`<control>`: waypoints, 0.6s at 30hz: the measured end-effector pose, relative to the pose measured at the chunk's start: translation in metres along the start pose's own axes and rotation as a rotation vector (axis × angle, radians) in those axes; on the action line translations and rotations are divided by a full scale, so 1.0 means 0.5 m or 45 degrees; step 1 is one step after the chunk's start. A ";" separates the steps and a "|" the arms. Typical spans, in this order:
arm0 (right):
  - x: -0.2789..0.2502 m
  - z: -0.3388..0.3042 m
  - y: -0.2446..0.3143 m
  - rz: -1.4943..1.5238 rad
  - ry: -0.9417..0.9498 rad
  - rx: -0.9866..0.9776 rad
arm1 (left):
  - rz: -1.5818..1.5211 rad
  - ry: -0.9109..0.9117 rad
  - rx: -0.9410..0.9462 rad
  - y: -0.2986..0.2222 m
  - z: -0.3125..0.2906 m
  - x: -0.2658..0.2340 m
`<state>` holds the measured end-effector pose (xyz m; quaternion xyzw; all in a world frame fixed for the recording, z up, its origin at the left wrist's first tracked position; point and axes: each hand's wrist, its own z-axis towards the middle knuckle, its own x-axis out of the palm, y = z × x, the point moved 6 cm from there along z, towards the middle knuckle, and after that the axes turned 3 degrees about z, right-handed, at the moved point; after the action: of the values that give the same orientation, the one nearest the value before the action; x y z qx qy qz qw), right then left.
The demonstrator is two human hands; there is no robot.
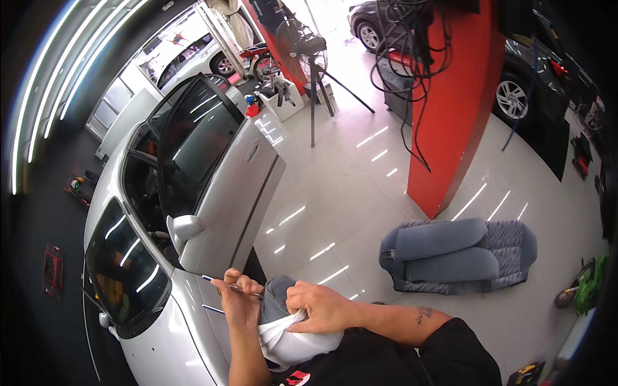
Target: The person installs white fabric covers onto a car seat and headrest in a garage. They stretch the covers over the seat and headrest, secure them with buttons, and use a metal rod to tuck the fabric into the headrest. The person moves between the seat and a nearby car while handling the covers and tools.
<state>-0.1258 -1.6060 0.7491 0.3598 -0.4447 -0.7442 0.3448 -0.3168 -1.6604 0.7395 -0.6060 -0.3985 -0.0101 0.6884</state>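
Close to my body is a grey car headrest (275, 301) with two metal posts sticking out to the left. My left hand (238, 297) is closed around the post end, fingers curled over one post. White stretchy material (299, 347), perhaps a fabric cover, wraps the headrest's near side. A gathered edge of it is pinched in my right hand (318, 307). The headrest's far side is partly hidden behind my hands and the white material.
A silver car (174, 328) stands at left, its front door (251, 161) swung open. Grey car seat parts (444, 251) lie on the tiled floor at right. Beyond are a red pillar (444, 128) with hanging black cables (412, 64) and a fan on a tripod (312, 71).
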 end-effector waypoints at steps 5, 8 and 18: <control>-0.087 0.094 -0.041 -0.075 -0.033 -0.148 | -0.103 0.381 0.119 -0.010 0.140 0.026; -0.109 0.150 -0.065 -0.561 -0.019 -0.296 | -0.182 -0.017 0.049 -0.002 0.264 0.000; -0.239 0.394 -0.165 -1.226 0.203 -0.316 | -0.196 0.036 -0.347 0.031 0.715 0.079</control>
<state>-0.2472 -1.3946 0.7693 0.5363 -0.1087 -0.8363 0.0356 -0.4739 -1.3365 0.7303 -0.6612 -0.4290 -0.1254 0.6025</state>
